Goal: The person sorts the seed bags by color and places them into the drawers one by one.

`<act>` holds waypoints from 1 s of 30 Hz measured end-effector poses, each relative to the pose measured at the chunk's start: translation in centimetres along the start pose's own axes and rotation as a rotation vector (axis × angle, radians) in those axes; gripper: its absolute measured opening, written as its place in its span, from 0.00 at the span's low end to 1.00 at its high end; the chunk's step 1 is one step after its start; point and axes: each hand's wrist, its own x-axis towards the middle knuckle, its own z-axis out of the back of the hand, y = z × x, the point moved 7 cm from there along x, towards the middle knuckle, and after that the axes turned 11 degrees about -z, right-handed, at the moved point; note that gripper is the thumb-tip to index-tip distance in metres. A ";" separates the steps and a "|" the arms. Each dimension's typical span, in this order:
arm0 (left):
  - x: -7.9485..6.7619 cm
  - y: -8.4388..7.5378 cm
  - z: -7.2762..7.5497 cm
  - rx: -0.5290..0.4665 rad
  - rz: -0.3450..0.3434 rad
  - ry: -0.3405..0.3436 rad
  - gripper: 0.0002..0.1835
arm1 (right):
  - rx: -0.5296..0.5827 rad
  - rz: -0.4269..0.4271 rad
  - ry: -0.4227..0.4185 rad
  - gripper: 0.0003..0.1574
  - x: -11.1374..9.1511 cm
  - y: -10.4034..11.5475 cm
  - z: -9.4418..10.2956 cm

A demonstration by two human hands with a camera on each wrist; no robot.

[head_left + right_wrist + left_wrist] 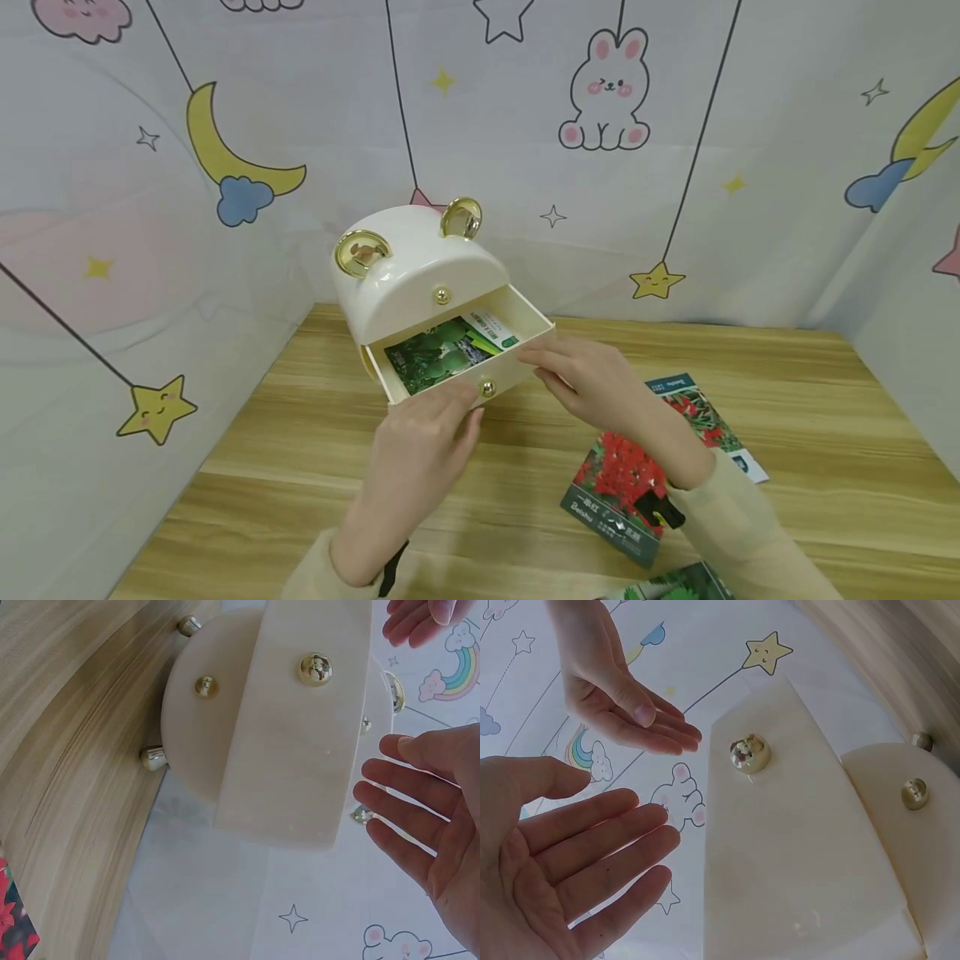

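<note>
Glossy white, domed plastic cabinet with gold ears [427, 267]: upright, near the wooden worktop's [285, 467] back left corner
Cream middle drawer with round gold knob [512, 373]: pulled open
Flat green-printed packet [435, 348]: lying inside the drawer

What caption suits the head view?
White box, drawer open around a green packet; two red-flower packets lie on the table.

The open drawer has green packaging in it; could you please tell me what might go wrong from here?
The packaging inside could catch if the drawer slides in. The right hand, at its front corner, might get pinched. The right sleeve, over part of the red-flower packet in the head view, could drag it.
</note>
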 end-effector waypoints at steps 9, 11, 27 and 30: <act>-0.1 -2.7 -0.8 -0.028 -0.084 0.021 0.12 | -0.010 0.013 0.012 0.17 -1.9 0.3 0.6; -0.1 -3.2 -1.1 -0.038 -0.095 0.027 0.12 | -0.021 0.025 0.008 0.18 -2.3 0.3 0.6; -0.6 -5.8 -2.3 -0.064 -0.162 0.095 0.13 | -0.083 0.024 0.097 0.19 -4.8 0.4 1.4; -0.8 -6.2 -2.6 -0.066 -0.177 0.130 0.14 | -0.101 -0.011 0.132 0.20 -5.4 0.1 1.3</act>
